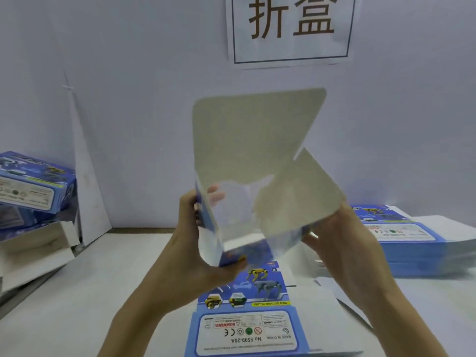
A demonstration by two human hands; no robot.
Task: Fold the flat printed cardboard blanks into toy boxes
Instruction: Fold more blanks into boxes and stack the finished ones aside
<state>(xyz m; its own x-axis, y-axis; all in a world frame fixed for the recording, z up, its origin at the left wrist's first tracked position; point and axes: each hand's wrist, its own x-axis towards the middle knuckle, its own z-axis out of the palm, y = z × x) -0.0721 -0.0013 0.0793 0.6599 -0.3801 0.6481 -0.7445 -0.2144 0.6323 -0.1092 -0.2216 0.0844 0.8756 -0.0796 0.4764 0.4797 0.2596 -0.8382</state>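
I hold the half-opened box (283,202) in the air with both hands, straight above the flat blank (247,325) that lies printed side up on the table. My left hand (206,253) grips the box's left wall: the thumb (231,264) presses at the lower near corner, and the fingers (216,195) show through the clear window. My right hand (342,243) holds the right wall from outside. Its fingertips seem to curl round the lower edge, though that part is blurred.

The box stands on end, its long axis running up and away from me with the open mouth on top. So the work lies above my fingers, not between them. The big flap (257,130) stands straight up from the far wall. The side flap (316,181) leans out just above my right hand, which I judge the nearer one to fold it in, while the left hand keeps the box square.

The stack of blanks (417,243) sits to the right of the flat blank, and the finished boxes (33,181) sit far to its left.
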